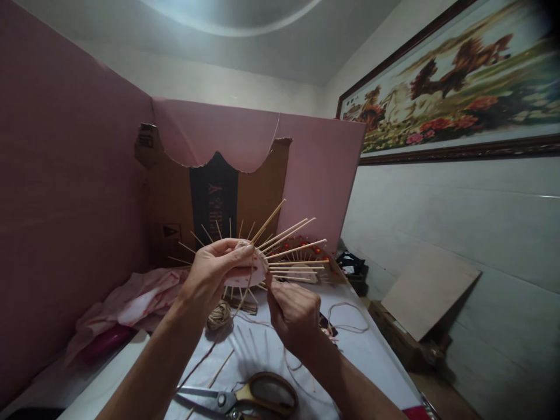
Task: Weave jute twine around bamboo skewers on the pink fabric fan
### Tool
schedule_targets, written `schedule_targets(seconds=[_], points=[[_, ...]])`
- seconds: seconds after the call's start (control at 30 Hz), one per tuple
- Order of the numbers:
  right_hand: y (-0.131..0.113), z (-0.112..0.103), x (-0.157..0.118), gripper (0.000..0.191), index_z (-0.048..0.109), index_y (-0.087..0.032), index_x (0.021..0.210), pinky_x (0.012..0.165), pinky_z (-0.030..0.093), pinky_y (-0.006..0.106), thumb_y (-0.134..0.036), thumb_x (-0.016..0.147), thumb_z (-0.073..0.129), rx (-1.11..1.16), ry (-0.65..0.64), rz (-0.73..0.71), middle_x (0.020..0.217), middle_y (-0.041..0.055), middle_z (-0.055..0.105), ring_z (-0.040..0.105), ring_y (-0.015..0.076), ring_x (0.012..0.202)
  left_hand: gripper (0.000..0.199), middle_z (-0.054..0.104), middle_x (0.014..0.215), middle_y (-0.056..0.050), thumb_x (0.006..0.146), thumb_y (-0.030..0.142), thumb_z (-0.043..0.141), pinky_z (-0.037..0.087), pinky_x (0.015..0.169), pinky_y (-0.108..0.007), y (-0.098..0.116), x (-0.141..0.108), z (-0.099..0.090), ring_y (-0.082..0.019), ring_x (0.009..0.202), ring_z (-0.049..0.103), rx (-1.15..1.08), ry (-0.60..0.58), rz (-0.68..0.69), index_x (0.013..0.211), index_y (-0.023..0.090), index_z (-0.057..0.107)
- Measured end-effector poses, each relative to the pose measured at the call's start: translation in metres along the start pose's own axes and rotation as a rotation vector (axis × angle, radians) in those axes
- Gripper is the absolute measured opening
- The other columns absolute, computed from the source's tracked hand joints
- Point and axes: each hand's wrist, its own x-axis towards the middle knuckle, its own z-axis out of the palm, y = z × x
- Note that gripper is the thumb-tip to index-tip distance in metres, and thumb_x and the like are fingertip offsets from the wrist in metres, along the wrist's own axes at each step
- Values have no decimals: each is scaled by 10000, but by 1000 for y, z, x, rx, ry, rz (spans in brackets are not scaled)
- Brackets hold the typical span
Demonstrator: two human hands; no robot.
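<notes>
A round pale disc with a pinkish pattern (258, 273) hangs above the table, thin wooden sticks (297, 244) fanning out from its rim. My left hand (219, 259) grips the disc at its upper left, thumb on the near face. Twine runs down from near that thumb across the disc. Closed at the lower right rim, my right hand (293, 306) has its fingertips by the stick bases; what they pinch is too small to make out. Below lies a ball of twine (219, 315), with a strand trailing toward the front.
Large scissors (245, 396) lie at the table's front, beside a loose stick (221, 368). Pink cloth (135, 303) is heaped at left. Behind stands a cut cardboard box (258, 198); a twine loop (350, 318) lies at right. A board (431, 291) leans beyond the table edge.
</notes>
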Motion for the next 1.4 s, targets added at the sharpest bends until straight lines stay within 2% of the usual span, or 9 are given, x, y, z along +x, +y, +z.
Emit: schedule_targets(seconds=[0.17, 0.43, 0.7, 0.8, 0.97, 1.23, 1.4], points=[[1, 2, -2, 176, 659, -140, 901, 589, 389, 269, -85, 871, 494, -7, -8, 0, 647, 34, 659, 589, 131, 572, 221, 701, 672, -29, 610, 280, 825, 570, 580, -235, -1, 0, 0, -142, 591, 668, -9, 5, 22, 717, 134, 699], [1, -1, 0, 180, 621, -152, 756, 561, 351, 269, -89, 873, 501, -50, 3, 10, 579, 19, 612, 547, 124, 524, 320, 702, 710, -25, 531, 201, 871, 546, 620, -215, -1, 0, -4, -120, 616, 653, 48, -119, 15, 809, 147, 722], [1, 1, 1, 202, 626, -151, 741, 567, 357, 266, -94, 881, 492, -47, -20, 6, 595, 25, 632, 557, 119, 534, 303, 678, 658, -28, 510, 238, 873, 526, 569, -225, -5, 0, 1, -132, 581, 633, 105, -33, 53, 725, 121, 694], [-1, -3, 2, 176, 651, -144, 814, 564, 366, 265, -92, 871, 493, -50, -24, 1, 598, 19, 636, 565, 123, 536, 299, 672, 633, -34, 521, 260, 863, 535, 559, -243, -4, -2, 3, -146, 569, 635, 108, -3, 53, 704, 114, 676], [-3, -20, 8, 226, 651, -93, 1035, 621, 422, 259, -78, 858, 510, -74, 15, -37, 686, 36, 689, 620, 134, 613, 308, 660, 613, -16, 506, 283, 866, 532, 530, -201, -2, 0, 1, -119, 547, 623, 105, 83, 69, 681, 116, 675], [8, -72, 55, 145, 681, -146, 945, 528, 331, 272, -152, 871, 556, -455, 55, -177, 618, 16, 617, 528, 132, 562, 291, 658, 615, -6, 515, 285, 864, 527, 526, -182, -7, 3, 2, -110, 554, 620, 114, 73, 62, 676, 129, 679], [19, -92, 78, 81, 646, -184, 927, 522, 309, 268, -181, 872, 586, -522, 105, -265, 616, -16, 583, 489, 118, 557, 310, 654, 613, -4, 508, 300, 867, 531, 526, -200, -9, 0, 7, -120, 553, 620, 123, 57, 36, 689, 136, 675]])
